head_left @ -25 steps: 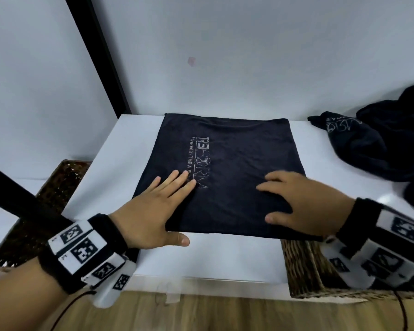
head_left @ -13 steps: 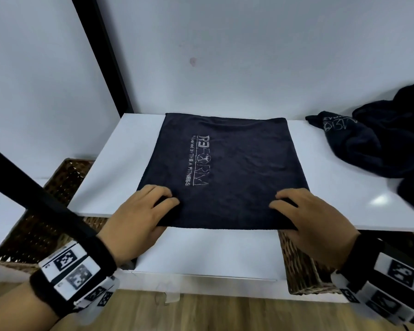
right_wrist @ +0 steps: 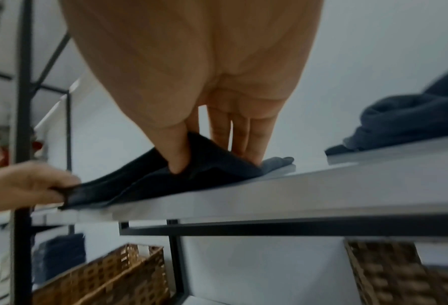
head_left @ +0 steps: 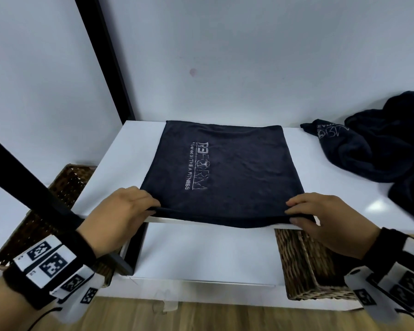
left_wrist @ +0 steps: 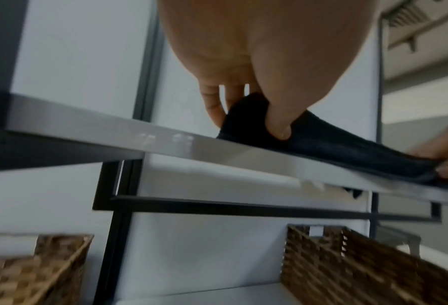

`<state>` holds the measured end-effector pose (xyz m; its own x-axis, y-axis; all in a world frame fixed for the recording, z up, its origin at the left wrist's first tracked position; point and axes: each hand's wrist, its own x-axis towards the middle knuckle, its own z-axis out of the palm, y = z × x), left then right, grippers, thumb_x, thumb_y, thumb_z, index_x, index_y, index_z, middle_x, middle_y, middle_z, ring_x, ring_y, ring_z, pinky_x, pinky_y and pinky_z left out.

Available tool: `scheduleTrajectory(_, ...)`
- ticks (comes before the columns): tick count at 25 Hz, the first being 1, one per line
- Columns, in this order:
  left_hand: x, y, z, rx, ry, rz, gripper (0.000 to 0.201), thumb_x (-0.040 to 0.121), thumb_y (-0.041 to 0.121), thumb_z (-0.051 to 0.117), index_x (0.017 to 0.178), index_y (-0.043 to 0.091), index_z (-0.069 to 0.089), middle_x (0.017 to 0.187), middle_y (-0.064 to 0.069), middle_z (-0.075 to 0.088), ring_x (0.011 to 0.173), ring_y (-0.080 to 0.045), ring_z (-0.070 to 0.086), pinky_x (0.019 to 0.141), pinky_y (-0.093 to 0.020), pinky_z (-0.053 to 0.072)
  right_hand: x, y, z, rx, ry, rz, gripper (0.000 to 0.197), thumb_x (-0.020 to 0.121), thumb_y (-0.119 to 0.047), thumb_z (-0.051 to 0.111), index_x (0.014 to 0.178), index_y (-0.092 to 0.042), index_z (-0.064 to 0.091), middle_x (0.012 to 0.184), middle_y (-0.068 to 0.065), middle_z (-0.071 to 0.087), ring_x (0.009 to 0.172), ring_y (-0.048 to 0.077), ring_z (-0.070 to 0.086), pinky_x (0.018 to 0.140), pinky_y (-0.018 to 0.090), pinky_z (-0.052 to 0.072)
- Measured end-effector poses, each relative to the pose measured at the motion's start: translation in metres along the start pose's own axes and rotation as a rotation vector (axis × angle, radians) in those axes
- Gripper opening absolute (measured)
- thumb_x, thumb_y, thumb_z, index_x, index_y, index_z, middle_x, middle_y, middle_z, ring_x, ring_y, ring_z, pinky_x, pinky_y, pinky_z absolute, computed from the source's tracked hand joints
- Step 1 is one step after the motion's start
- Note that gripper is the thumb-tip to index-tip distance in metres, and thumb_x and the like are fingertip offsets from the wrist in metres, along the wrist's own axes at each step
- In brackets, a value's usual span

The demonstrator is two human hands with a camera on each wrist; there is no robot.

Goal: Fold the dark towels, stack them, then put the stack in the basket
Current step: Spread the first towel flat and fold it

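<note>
Palms no longer flat: my left hand (head_left: 120,211) and right hand (head_left: 325,218) now pinch near corners of dark navy logo-printed towel (head_left: 225,168). Next fold can begin.

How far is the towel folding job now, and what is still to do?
Early stage. Done: one dark towel with white lettering lies flat on the white shelf, apparently already folded once. In hand: the left hand and right hand each pinch a near corner, ready for another fold. Left: the crumpled dark towels at right, the stacking, and the woven wicker basket below.
</note>
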<state>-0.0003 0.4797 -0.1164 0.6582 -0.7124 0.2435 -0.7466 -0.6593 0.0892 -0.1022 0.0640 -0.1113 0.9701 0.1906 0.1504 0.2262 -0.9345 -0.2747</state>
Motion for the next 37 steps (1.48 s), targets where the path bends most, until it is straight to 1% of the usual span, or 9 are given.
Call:
scheduleTrajectory(4, -0.001, 0.0, -0.006, 0.031, 0.042, -0.053, 0.015, 0.086, 0.026, 0.037, 0.098, 0.024, 0.046, 0.09, -0.003, 0.068, 0.067, -0.028, 0.065, 0.048, -0.03, 0.049, 0.001, -0.006, -0.01, 0.027, -0.04, 0.016, 0.019, 0.083, -0.012, 0.071, 0.091, -0.029, 0.069, 0.091, -0.011, 0.071, 0.084, 0.01, 0.065, 0.081, 0.023, 0.049)
scheduleTrajectory(9, 0.002, -0.002, -0.001, 0.228, 0.042, 0.195, 0.041, 0.079, 0.01, 0.038, 0.105, 0.023, 0.067, 0.121, -0.007, 0.062, 0.081, -0.026, 0.066, 0.051, -0.027, 0.05, -0.001, -0.002, -0.009, -0.087, -0.057, -0.017, 0.049, 0.071, 0.008, 0.056, 0.076, -0.035, 0.033, 0.086, -0.007, 0.06, 0.069, 0.022, 0.058, 0.06, 0.039, 0.051)
scheduleTrajectory(13, 0.004, 0.014, 0.013, 0.214, 0.012, 0.185, 0.035, 0.088, 0.026, 0.048, 0.119, 0.03, 0.065, 0.133, -0.008, 0.057, 0.08, -0.027, 0.06, 0.056, -0.034, 0.052, -0.011, -0.005, -0.006, -0.2, -0.032, -0.125, 0.038, 0.066, 0.003, 0.077, 0.091, -0.024, 0.07, 0.108, -0.003, 0.068, 0.084, 0.02, 0.069, 0.065, 0.031, 0.059)
scheduleTrajectory(16, 0.002, 0.016, 0.016, 0.268, 0.018, 0.238, 0.049, 0.078, 0.008, 0.04, 0.116, 0.03, 0.061, 0.133, -0.011, 0.056, 0.085, -0.029, 0.064, 0.042, -0.026, 0.043, -0.017, -0.005, -0.001, -0.193, -0.07, -0.132, 0.04, 0.072, -0.028, 0.081, 0.11, -0.023, 0.069, 0.116, -0.004, 0.065, 0.098, 0.015, 0.065, 0.073, 0.03, 0.059)
scheduleTrajectory(20, 0.003, 0.024, 0.019, 0.256, 0.074, 0.289, 0.036, 0.083, 0.002, 0.043, 0.1, 0.025, 0.066, 0.128, -0.013, 0.06, 0.092, -0.03, 0.065, 0.048, -0.029, 0.045, -0.017, -0.005, 0.003, -0.24, -0.095, -0.123, 0.037, 0.07, -0.02, 0.083, 0.105, -0.022, 0.073, 0.112, 0.001, 0.066, 0.096, 0.02, 0.066, 0.072, 0.031, 0.059)
scheduleTrajectory(26, 0.013, -0.003, 0.003, 0.244, 0.222, 0.194, 0.039, 0.078, 0.003, 0.043, 0.099, 0.017, 0.073, 0.101, -0.002, 0.068, 0.087, -0.026, 0.058, 0.07, -0.035, 0.04, 0.002, -0.023, -0.013, -0.251, -0.158, -0.08, 0.023, 0.082, -0.048, 0.054, 0.091, -0.033, 0.069, 0.091, -0.016, 0.063, 0.079, 0.009, 0.062, 0.062, 0.028, 0.054)
scheduleTrajectory(30, 0.006, -0.009, 0.007, 0.237, 0.248, 0.12, 0.031, 0.08, 0.002, 0.045, 0.092, 0.01, 0.073, 0.098, -0.005, 0.067, 0.084, -0.029, 0.06, 0.068, -0.039, 0.046, 0.007, -0.031, -0.013, -0.333, -0.272, -0.026, 0.016, 0.083, -0.047, 0.061, 0.086, -0.031, 0.06, 0.091, -0.015, 0.052, 0.078, 0.008, 0.051, 0.065, 0.022, 0.048)
scheduleTrajectory(34, -0.01, -0.009, 0.014, -0.034, 0.148, -0.061, 0.034, 0.085, 0.022, 0.046, 0.103, 0.016, 0.074, 0.109, -0.001, 0.061, 0.092, -0.021, 0.057, 0.071, -0.032, 0.053, 0.023, -0.064, -0.033, -0.336, -0.395, -0.014, 0.026, 0.085, -0.057, 0.052, 0.084, -0.031, 0.049, 0.098, -0.017, 0.045, 0.083, 0.006, 0.048, 0.074, 0.018, 0.045)
scheduleTrajectory(37, -0.016, -0.009, 0.015, -0.179, 0.193, -0.275, 0.032, 0.082, 0.042, 0.052, 0.1, 0.031, 0.075, 0.105, 0.003, 0.051, 0.084, -0.015, 0.049, 0.077, -0.024, 0.045, 0.055, -0.115, -0.021, -0.069, -0.337, -0.164, 0.022, 0.083, -0.05, 0.057, 0.091, -0.033, 0.045, 0.096, -0.016, 0.05, 0.087, 0.008, 0.052, 0.079, 0.032, 0.049)
